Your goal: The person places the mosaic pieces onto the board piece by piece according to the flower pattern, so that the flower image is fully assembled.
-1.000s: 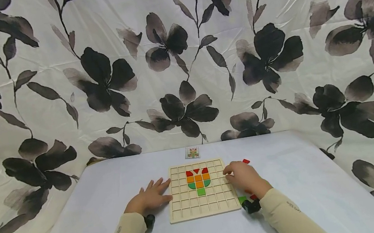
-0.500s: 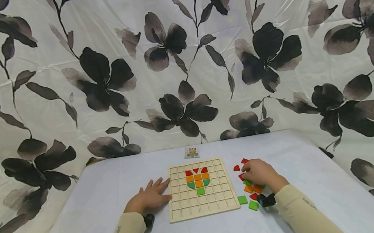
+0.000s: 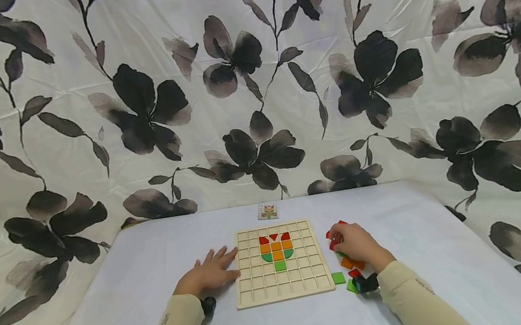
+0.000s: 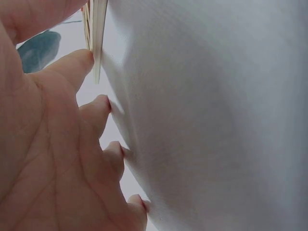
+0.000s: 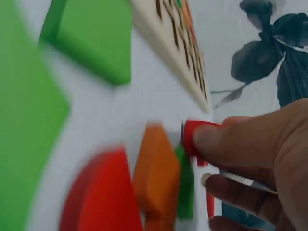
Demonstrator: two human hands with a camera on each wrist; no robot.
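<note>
Taking the board's middle as the centre of a clock, with 12 o'clock away from the person, the left hand [image 3: 206, 275] lies at 9 o'clock. Its fingers are spread wide; one touches the edge of the wooden board [image 3: 284, 287], while three fingertips rest on the white-covered bench [image 3: 114, 324]. That loose brace is probably there to stop the board sliding, with no need for a grip.

The board lies flat, squarely in front of the person, within easy reach of both hands. The small picture card [image 3: 267, 211] sits at 12 o'clock beyond it, apart from the board; it bears a coloured pattern, and seems put there to be glanced at without being covered. On the board, the coloured figure [image 3: 276, 247] sits just toward 12 o'clock from the centre: red on top, orange through the middle, green below, each piece seated in the grid.

Between 3 and 4 o'clock, off the board, lie loose pieces: a green square [image 3: 338, 278] beside the edge, and orange pieces [image 3: 347, 263] near it. They are likely kept on this side to suit the picking hand.

The right hand [image 3: 357, 240] is at 3 o'clock, its fingers narrowed, pinching a red piece [image 5: 189, 137]. The thumb covers much of that piece, so I cannot tell its shape.
</note>
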